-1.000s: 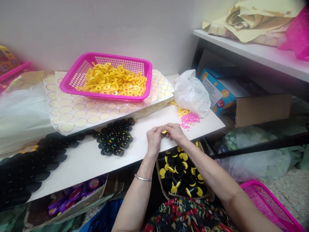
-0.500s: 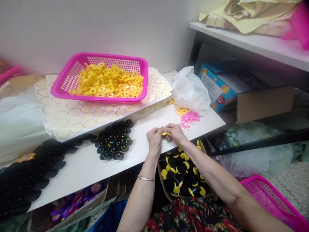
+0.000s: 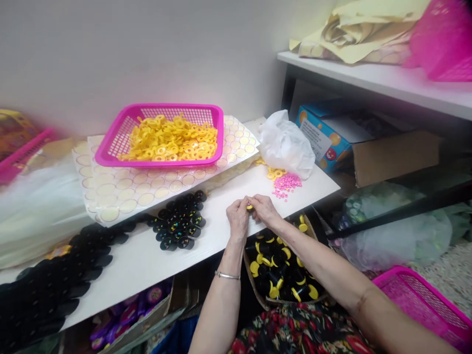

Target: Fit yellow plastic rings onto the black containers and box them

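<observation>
Over the front edge of the white table, my left hand [image 3: 239, 215] and my right hand [image 3: 264, 209] meet, fingers pinched round a small yellow piece [image 3: 250, 207] with a bit of pink at its top. Just beyond my right hand lie a heap of small pink pieces [image 3: 287, 182] and some yellow rings [image 3: 275, 173]. Black cups with coloured bits inside [image 3: 179, 221] stand in a cluster to the left of my hands. Below my hands, a box holds black and yellow pieces [image 3: 280, 265].
A pink basket [image 3: 158, 163] of yellow pieces sits on circle-printed sheets [image 3: 129, 189]. Rows of black cups [image 3: 55, 275] cover the table's left. A white plastic bag [image 3: 285, 142], a blue box [image 3: 324, 137] and a shelf [image 3: 354, 73] are at the right. A pink basket [image 3: 424, 305] is lower right.
The camera view has shifted slightly, so the table items appear a little lower. My hands still meet at the yellow piece, which is now turned differently and more covered by fingers.
</observation>
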`<state>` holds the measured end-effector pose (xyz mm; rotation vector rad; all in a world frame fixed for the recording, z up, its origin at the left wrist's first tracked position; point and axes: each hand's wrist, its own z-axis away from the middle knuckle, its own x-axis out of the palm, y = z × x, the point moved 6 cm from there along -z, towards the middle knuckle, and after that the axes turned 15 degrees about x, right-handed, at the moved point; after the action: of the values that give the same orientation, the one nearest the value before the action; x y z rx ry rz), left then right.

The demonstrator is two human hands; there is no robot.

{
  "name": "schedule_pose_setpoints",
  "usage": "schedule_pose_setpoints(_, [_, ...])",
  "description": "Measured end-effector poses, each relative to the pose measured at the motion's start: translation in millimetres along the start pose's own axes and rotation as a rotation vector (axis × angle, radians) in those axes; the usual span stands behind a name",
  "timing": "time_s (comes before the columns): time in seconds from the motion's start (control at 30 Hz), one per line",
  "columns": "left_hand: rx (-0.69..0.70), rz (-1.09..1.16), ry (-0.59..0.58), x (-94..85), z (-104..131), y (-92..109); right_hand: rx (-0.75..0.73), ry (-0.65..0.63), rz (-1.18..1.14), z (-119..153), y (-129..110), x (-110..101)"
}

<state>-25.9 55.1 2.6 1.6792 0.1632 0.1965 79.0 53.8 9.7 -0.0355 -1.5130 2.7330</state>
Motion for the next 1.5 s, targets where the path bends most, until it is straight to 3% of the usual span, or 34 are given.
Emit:
schedule_pose_setpoints(0.13, [-0.017, 0.031, -0.075, -3.5, 3.9, 5.4, 0.044, -0.056, -0.116, 3.4, 0.1, -7.1])
schedule_pose_setpoints(0.4, [0.042, 0.054, -0.24, -6.9, 4.2, 9.9, 0.066, -0.034, -0.264, 18.3, 14.3, -34.6])
schedule_pose_setpoints(0.57, [0.098, 0.0, -0.332, 6.9, 11.9, 14.5, -0.097, -0.179, -0.094, 35.3, 9.2, -31.8])
schedule_pose_setpoints(0.7, [0.252, -0.056, -0.327, 2.5, 28.6, 29.8, -0.298, -0.277, 0.043, 56.2, 4.9, -38.5])
schedule_pose_setpoints(0.8, [0.34, -0.09, -0.386, 1.3, 49.2, 42.6, -0.349, -0.289, 0.111, 68.7, 8.7, -49.4])
schedule_pose_setpoints(0.93, [0.522, -0.212, -0.531, 8.1, 76.7, 59.4, -0.178, -0.353, 0.109, 76.5, 21.3, -57.0])
schedule_pose_setpoints(1.1, [0.668, -0.302, -0.666, 18.2, 99.5, 62.4, 0.02, -0.606, 0.049, 92.5, 34.4, -45.0])
schedule_pose_setpoints(1.3, [0.936, -0.379, -0.699, 23.2, 119.8, 64.1, 0.145, -0.474, -0.068, 93.8, 58.8, -43.8])
schedule_pose_setpoints(1.4, [0.913, -0.354, -0.674, 19.9, 132.1, 57.1, 0.174, -0.418, -0.123, 99.1, 77.2, -42.7])
schedule_pose_setpoints(1.5, [0.742, -0.306, -0.669, 11.5, 150.3, 41.0, 0.249, -0.367, -0.122, 112.3, 104.8, -42.4])
